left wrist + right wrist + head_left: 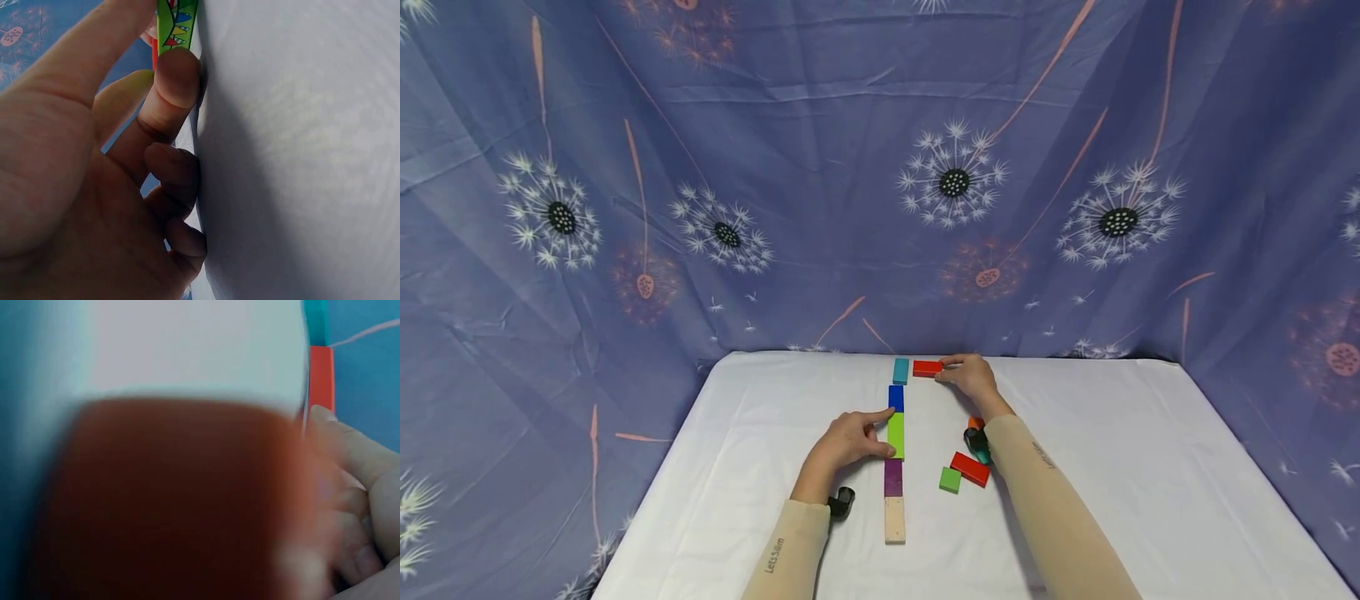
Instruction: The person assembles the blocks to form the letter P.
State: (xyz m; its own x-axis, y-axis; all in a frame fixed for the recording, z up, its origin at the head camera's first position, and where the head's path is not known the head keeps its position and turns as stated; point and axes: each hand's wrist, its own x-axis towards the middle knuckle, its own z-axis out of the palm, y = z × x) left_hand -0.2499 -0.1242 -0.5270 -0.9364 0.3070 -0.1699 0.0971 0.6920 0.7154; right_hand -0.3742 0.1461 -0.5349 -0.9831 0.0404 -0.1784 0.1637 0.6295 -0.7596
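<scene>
A straight column of blocks runs away from me: a plain wooden block (895,521), a purple block (892,478), a lime green block (896,435) and a blue block (896,397). My left hand (847,439) pinches the lime green block with thumb and index finger; the left wrist view shows printed flags on a green side. Past a small gap from the blue block stands a light blue block (901,371). To its right, my right hand (972,377) grips the right end of a red block (927,368) near the far table edge.
Right of the column lie a green cube (950,480), a second red block (970,469), a dark teal block (982,455) and an orange block (975,422), the last two partly behind the right wrist camera (975,441). A patterned curtain (880,167) rises behind the white-covered table (700,500).
</scene>
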